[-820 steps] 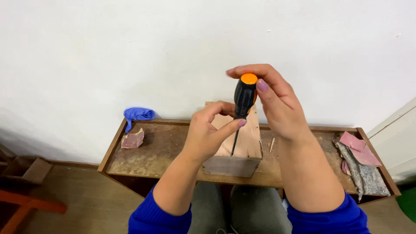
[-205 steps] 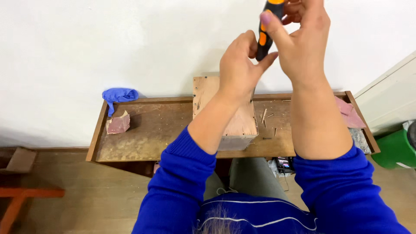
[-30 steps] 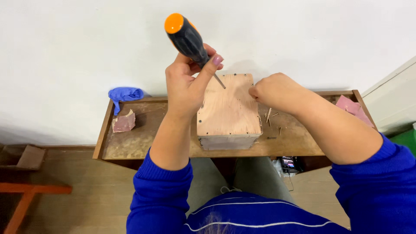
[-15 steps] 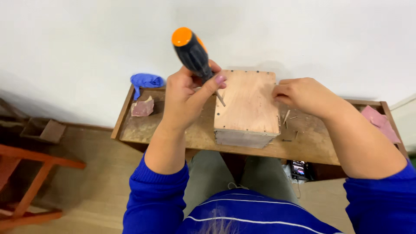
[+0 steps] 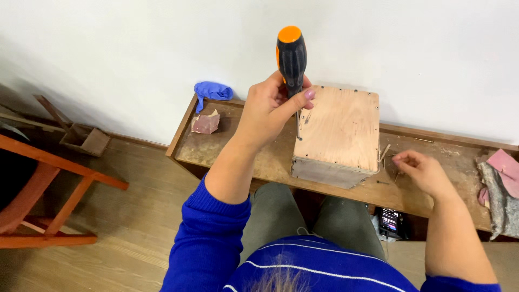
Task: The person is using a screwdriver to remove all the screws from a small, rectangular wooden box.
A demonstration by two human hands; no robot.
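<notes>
- The left hand (image 5: 268, 108) was clenched around the lower part of a screwdriver (image 5: 292, 59) with a black and orange handle, thumb pressed across the grip just above the shaft.
- The screwdriver stood nearly upright, its long axis running from the orange cap at the top down to a thin tip that met the near-left edge of the wooden box (image 5: 338, 135); whether the tip sat in a screw head was too small to tell.
- The right hand (image 5: 423, 172) held nothing that could be made out: its fingers were loosely curled, thumb and forefinger drawn near each other, hovering just over the bench (image 5: 232, 154) to the right of the box and apart from it.
- The box therefore lay directly below and to the right of the left fingers, and to the left of the right fingers; the left hand was clearly the nearer one, already working at its edge.
- Counted: one screwdriver, one wooden box, two hands, one bench.
- A few thin slivers or nails lay scattered on the bench near the right hand; their number could not be told.
- Farther out, one blue cloth (image 5: 212, 90) and one small reddish block (image 5: 206, 123) lay at the bench's left end, and pinkish sheets with a grey rag (image 5: 500, 184) at its right end.
- One wooden chair (image 5: 38, 194) stood on the floor, well apart to the left.
</notes>
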